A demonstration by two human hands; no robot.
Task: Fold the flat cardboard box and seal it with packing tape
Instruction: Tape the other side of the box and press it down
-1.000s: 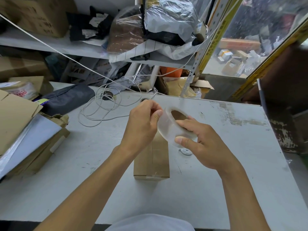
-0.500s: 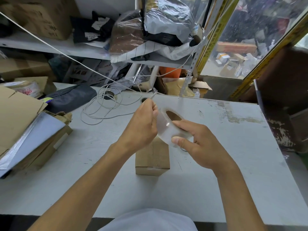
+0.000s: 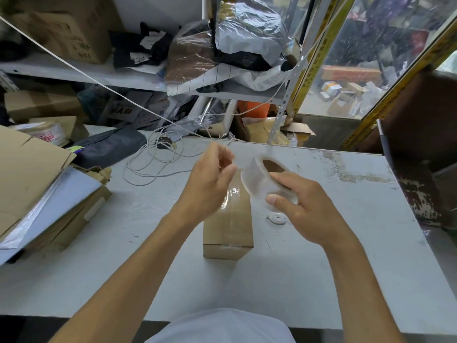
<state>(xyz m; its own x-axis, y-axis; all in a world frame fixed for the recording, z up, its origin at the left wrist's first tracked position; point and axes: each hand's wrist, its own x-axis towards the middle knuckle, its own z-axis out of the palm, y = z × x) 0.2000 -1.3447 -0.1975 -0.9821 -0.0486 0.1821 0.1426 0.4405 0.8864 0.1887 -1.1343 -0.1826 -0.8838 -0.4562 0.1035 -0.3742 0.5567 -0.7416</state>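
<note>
Box: the folded cardboard box [image 3: 228, 219] sits closed on the white table [image 3: 346, 268], directly below and between your hands, its long axis running away from you.
Roll: your right hand [image 3: 306, 206] clamps the clear tape roll [image 3: 265, 180], thumb on the near rim, fingers across the top.
Left hand: your left hand [image 3: 210, 184] hovers just left of the roll; its blurred fingers are curled together, whether pinching a tape end you cannot tell.
Key relation: both hands sit over the box's far end, so tape would likely be drawn toward you along the top seam.
Nearer hand: the left.
</note>
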